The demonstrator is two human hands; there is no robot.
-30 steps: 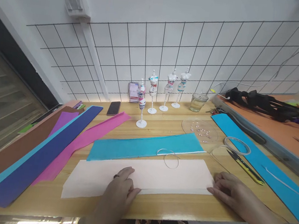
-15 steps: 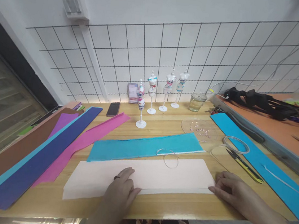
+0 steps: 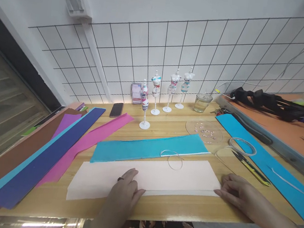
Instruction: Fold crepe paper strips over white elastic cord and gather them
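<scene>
With a sheet this thin, light and even pressure on the pale sheet [image 3: 177,174] probably serves best: the left fingertips set flat rather than dug in, the right hand drawing the corner outward only enough to take out slack, since a hard pull could crease or tear it. The narrow whitish band [image 3: 181,194] on the near edge, running from one hand to the other, would be the line to watch for ripples, and the loose loop of thin tape [image 3: 175,169] over the far edge, beyond and between the hands, is best left uncaught. The left hand [image 3: 121,197] is palm down and moderately spread, fingers bent, thumb apart from the forefinger and by the near edge, resting on the sheet and gripping nothing visible. The right hand [image 3: 237,195] is narrow, fingers curled in and thumb near them, touching the sheet's right end; whether it truly pinches the corner, I cannot tell. The sheet lies flat on the wooden table [image 3: 165,209], under the left hand and reaching across to the right one. Just beyond it is a teal sheet [image 3: 136,151], while yellow-handled snips [image 3: 255,172] lie past the right hand, near a roll of tape [image 3: 248,154]
</scene>
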